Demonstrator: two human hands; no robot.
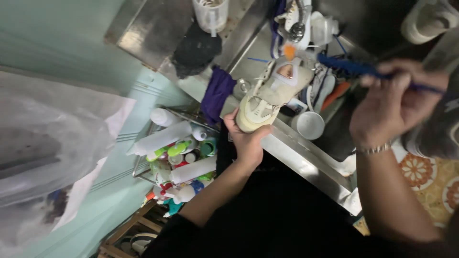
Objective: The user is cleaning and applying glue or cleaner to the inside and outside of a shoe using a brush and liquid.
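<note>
Sneaker [270,93] in left hand [246,138]

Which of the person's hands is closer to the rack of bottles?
The left. The left hand grips the pale sneaker just beside the rack of bottles; the right hand, holding a blue brush, is far across the sink.

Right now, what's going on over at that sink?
A person is holding a cream-white sneaker by its heel in the left hand, over the edge of a stainless steel sink. The right hand grips a blue-bristled brush beside the shoe. A wire rack of plastic bottles sits left of the sink.
</note>
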